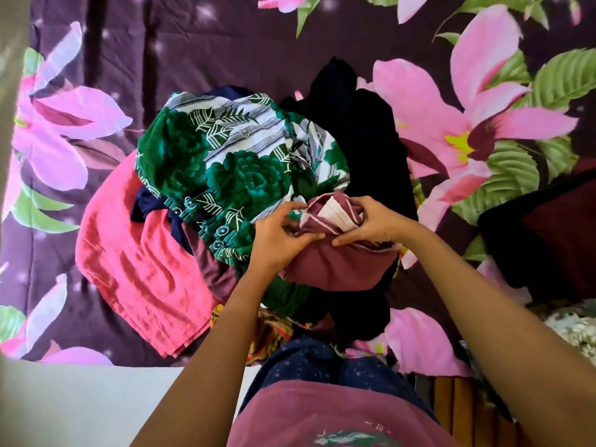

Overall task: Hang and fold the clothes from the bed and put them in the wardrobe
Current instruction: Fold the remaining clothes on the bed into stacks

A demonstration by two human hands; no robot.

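Note:
A heap of clothes lies on the bed with the purple floral sheet (193, 46). On top is a green and white leaf-print garment (225, 156), with black clothing (358, 124) behind it and a pink cloth (135, 253) to the left. At the near side of the heap is a maroon garment (335, 266) with a white lining showing at its opening. My left hand (277, 240) pinches the maroon fabric at its left edge. My right hand (371, 221) grips the same garment's top right.
A dark maroon and black cushion (548, 237) rests on the bed at the right. A yellow patterned cloth (267, 330) pokes out under the heap near my knees. The bed's near edge meets a pale floor (96, 404) at lower left; a wooden slatted piece (458, 411) is at lower right.

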